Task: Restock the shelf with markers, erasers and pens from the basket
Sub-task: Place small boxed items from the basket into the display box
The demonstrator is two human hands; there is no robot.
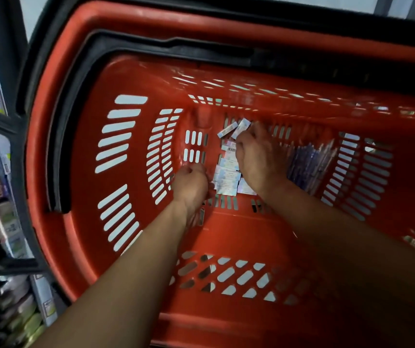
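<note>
- While both arms reached into the red basket [81,172], the left hand [191,183] curled beside the erasers [227,175]; whether it held any I could not tell.
- The right hand [256,159] pinched one eraser [242,127] at its fingertips; gathering several together would likely serve best.
- Pens [311,164] lay just beyond.

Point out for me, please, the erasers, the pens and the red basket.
erasers [227,175]: head view, on a white wrapper in the stack.
pens [310,164]: head view, on the blue barrels in the bundle.
red basket [81,156]: head view, on its slotted left wall.
</note>
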